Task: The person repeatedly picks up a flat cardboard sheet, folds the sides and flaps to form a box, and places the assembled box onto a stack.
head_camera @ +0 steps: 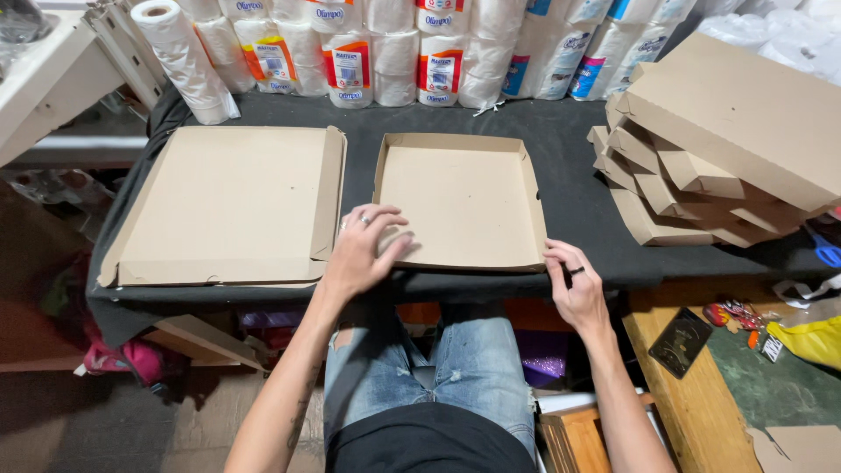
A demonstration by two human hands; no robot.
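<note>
A folded brown cardboard tray with raised walls lies on the black-covered table right in front of me. My left hand rests with spread fingers on its near left corner and wears a ring. My right hand touches the near right corner with its fingertips, also ringed. Neither hand grips anything. To the left lies a flat, unfolded cardboard blank.
A leaning stack of folded cardboard boxes fills the table's right side. Wrapped paper rolls line the back edge. A wooden bench with small items stands at lower right; a white shelf is at upper left.
</note>
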